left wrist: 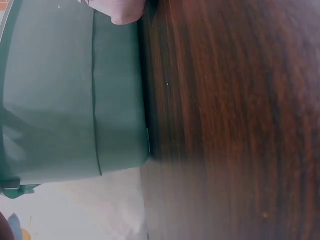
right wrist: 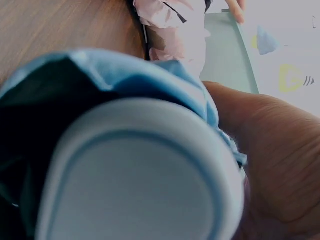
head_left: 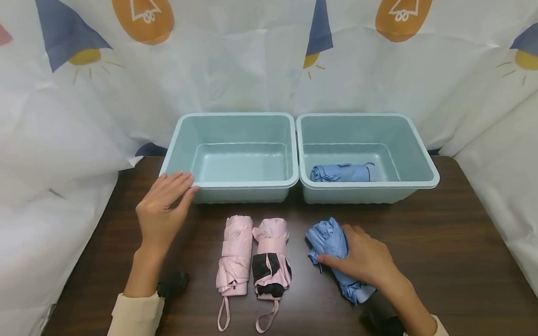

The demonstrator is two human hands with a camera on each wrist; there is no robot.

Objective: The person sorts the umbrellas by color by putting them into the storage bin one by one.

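Observation:
My right hand grips a folded blue umbrella on the right half of the table, thumb on its near side and fingers over the far side. In the right wrist view the pale rounded end of its handle fills the foreground, with loose blue fabric around it. My left hand rests by the front left corner of the left light-green bin, fingers extended at the rim. Two folded pink umbrellas lie side by side between the hands, wrist loops toward me; the right one shows black patches.
The right light-green bin stands against the left one at the back of the dark wooden table. Inside it, a rolled blue umbrella lies along the front wall. A white printed curtain hangs behind and at both sides.

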